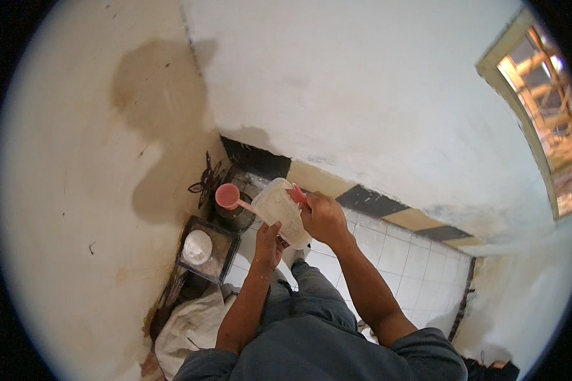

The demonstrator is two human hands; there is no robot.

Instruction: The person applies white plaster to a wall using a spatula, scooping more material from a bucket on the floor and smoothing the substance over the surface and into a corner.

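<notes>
The person is standing over a white tiled floor (pixel 400 260) in a corner of pale walls, both forearms coming up from the near edge. The left hand (pixel 268 244) is cupping the near end of a clear plastic container (pixel 281 211) of pale grainy stuff, its grip clamped on the underside. The right hand (pixel 324 219) is holding the container's right side, fingers closed around it, with something small and red at the fingertips, too hidden to tell what. A pink scoop (pixel 227 196) is sticking out to the left, its handle running to the container; which hand is gripping it cannot be told. Beneath the scoop a dark metal pot (pixel 235 217) is sitting on the floor. Just left of it, a square tray (pixel 219 254) is carrying a white round lump (pixel 197 246). Nearer, a whitish sack (pixel 187 327) is lying against the stained left wall (pixel 76 190). A black and tan tile band (pixel 375 203) is running along the far wall's foot.
</notes>
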